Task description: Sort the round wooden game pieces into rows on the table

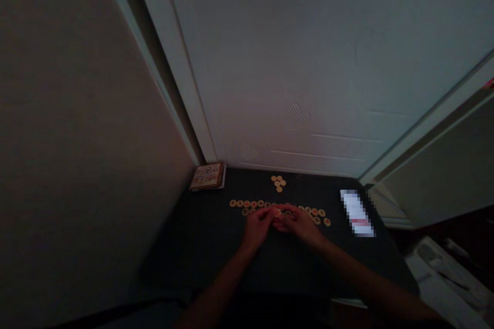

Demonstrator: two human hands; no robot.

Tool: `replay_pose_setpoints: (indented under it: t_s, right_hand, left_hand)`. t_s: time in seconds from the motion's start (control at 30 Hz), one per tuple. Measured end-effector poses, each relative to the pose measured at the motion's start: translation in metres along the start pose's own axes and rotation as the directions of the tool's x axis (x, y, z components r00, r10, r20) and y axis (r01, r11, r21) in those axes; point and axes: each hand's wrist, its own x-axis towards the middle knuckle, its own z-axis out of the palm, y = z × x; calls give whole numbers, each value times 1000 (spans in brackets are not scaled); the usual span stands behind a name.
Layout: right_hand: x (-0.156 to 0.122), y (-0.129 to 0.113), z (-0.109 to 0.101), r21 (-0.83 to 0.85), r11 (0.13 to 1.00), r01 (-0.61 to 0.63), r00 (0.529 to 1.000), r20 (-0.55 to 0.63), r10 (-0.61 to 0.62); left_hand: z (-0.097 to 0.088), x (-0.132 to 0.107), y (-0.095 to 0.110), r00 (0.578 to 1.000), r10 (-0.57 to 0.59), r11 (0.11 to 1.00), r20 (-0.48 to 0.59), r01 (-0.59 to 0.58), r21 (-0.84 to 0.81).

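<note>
On a dark table (216,247) lie rows of several small round wooden game pieces (247,204) with red or dark marks. My left hand (257,226) and my right hand (299,223) meet at the middle of the rows, fingers curled. Between their fingertips sits one round piece (277,212), pinched by both hands. A small cluster of plain round pieces (278,182) lies further back, apart from the hands.
A flat square box (207,176) rests at the table's back left corner. A blurred white rectangle (357,213) lies at the right. A white door stands behind the table, a wall on the left, pale clutter on the floor at right.
</note>
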Motion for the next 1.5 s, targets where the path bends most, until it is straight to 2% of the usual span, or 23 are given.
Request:
replay_pose_setpoints:
  t_s: [0.2,0.3,0.57,0.73,0.83,0.93,1.1,1.2,1.33,1.5]
  right_hand:
    - [-3,5,2,-24,996,80,996,-30,-81]
    - [-4,9,1,-14,995,96,994,-58,-97]
    - [-7,15,1,-64,992,110,992,-53,-114]
    - [-8,25,1,-74,993,88,995,-30,-90]
    - [-8,30,-1,-41,997,63,998,-24,-64]
    - [-9,36,-6,-13,1000,27,997,-68,-27]
    - [-8,42,-16,1,1000,5,995,-97,-5]
    - [-7,45,-19,4,1000,-3,994,-105,3]
    - [-5,44,-19,3,1000,-8,993,-115,8]
    - [-6,41,-18,-3,1000,1,994,-113,-1]
  left_hand:
    - [-4,-4,14,999,21,997,42,-23,68]
    - [-4,-6,17,996,37,998,76,-41,46]
    - [-4,-11,16,992,17,1000,128,-19,20]
    - [-9,-16,7,987,-3,999,162,8,-31]
    - [-22,-17,-2,997,-14,1000,80,16,-25]
    - [-43,-17,-8,999,-17,999,-40,19,39]
    - [-86,-14,-13,989,6,974,-146,27,225]
    - [-102,-12,-17,981,40,928,-192,35,370]
    - [-113,-8,-24,974,41,865,-224,78,496]
    - [-115,-5,-26,974,47,844,-220,79,531]
